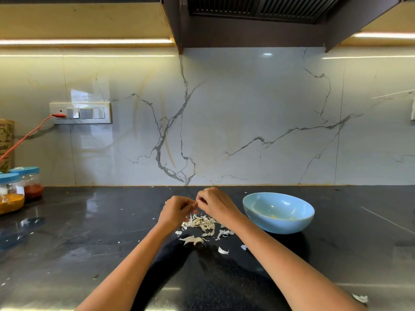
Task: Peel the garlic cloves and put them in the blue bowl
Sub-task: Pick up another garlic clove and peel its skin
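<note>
My left hand and my right hand meet fingertip to fingertip above the dark counter, both curled round a small garlic clove that is almost wholly hidden by the fingers. Just below the hands lies a heap of white garlic skins. The blue bowl stands upright to the right of my right hand, a hand's width away. A few pale peeled pieces show at its bottom.
Loose skins are scattered toward me on the black counter, one more near the front right edge. Two blue-lidded spice jars stand at the far left. A switch panel with an orange cable sits on the marble wall.
</note>
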